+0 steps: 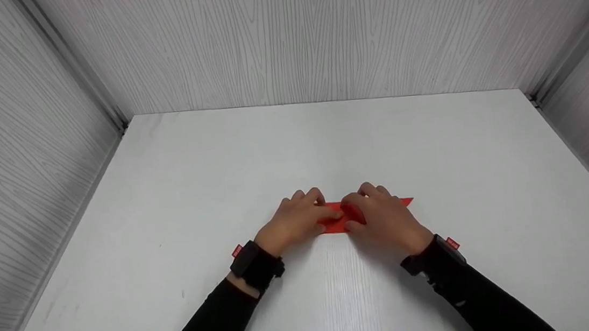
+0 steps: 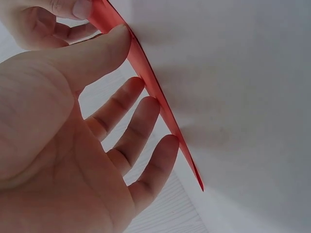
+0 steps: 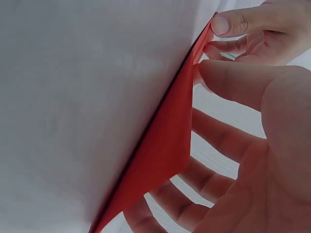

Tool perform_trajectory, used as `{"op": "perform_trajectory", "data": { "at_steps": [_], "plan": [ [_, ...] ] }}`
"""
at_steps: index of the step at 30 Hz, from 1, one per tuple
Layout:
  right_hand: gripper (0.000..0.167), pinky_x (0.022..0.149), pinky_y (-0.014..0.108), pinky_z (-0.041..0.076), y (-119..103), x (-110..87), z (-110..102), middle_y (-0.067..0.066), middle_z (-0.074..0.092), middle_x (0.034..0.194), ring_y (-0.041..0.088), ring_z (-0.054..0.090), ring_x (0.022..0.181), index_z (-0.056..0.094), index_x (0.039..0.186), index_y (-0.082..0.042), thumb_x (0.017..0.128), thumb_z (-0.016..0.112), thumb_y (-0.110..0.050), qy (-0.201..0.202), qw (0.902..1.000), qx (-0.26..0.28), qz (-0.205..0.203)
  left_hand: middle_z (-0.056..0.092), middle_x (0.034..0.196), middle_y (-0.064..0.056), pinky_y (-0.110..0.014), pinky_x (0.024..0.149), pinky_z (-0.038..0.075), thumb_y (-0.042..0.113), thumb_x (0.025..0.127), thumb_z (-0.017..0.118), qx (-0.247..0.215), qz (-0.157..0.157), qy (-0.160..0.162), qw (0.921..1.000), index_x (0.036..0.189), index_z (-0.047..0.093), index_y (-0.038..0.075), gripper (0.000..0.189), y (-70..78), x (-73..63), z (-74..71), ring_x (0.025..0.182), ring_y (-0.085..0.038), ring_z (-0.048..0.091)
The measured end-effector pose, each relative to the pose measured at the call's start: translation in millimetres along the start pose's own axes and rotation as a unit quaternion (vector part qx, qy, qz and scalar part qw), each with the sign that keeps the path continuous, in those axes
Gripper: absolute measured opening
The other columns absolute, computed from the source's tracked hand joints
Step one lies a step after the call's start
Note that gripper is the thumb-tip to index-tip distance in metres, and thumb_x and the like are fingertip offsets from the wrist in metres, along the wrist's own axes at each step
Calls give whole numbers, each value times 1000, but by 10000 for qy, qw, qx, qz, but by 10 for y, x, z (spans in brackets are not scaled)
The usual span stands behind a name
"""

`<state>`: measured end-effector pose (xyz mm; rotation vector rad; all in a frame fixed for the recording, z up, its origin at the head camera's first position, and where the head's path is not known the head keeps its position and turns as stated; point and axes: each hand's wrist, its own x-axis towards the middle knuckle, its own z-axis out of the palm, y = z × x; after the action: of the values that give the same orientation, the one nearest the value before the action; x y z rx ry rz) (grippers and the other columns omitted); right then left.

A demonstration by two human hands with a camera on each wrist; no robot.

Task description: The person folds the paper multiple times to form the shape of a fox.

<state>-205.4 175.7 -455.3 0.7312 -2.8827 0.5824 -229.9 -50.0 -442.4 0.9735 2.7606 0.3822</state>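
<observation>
Red paper (image 1: 335, 227) midway between the bench's (image 1: 228, 155) side edges: a folding step, I'd judge.
Left hand (image 1: 295, 216) and right hand (image 1: 388, 220) seem to pinch it, fingers partly hidden; the flap (image 3: 163, 145) next calls for pressing flat.

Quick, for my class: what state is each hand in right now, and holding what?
Left hand: closed, holding the folded red paper.
Right hand: closed, holding the same paper.
</observation>
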Motion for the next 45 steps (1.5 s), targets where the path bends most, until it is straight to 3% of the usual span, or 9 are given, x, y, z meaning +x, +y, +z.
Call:
{"op": "perform_trajectory", "data": {
  "at_steps": [9, 29, 45],
  "plan": [
    [58, 85, 56, 58, -28, 3, 32, 15, 62, 126, 37, 59, 111, 61, 142, -11, 92, 83, -30, -194, 9992, -244, 240, 58, 123, -6, -42, 92, 43, 10, 99, 74, -22, 63, 31, 10000, 132, 71, 31, 39, -4, 0, 3, 112, -26, 52],
    [53, 85, 53, 55, 72, -30, -12, 15, 61, 126, 37, 56, 109, 63, 138, -10, 92, 83, -27, -310, 9983, -26, 501, 59, 125, -8, -42, 89, 46, 14, 102, 71, 242, 150, 141, 9995, 138, 71, 33, 41, 2, -11, 5, 111, -28, 54],
    [54, 88, 55, 52, 210, -106, -89, 14, 60, 127, 36, 55, 113, 63, 138, -12, 90, 84, -28, -437, 9962, 59, 753, 57, 128, -8, -44, 97, 45, 13, 104, 68, -42, -5, -33, 10000, 144, 68, 33, 45, -9, -20, -18, 116, -27, 51]
  ]
}}
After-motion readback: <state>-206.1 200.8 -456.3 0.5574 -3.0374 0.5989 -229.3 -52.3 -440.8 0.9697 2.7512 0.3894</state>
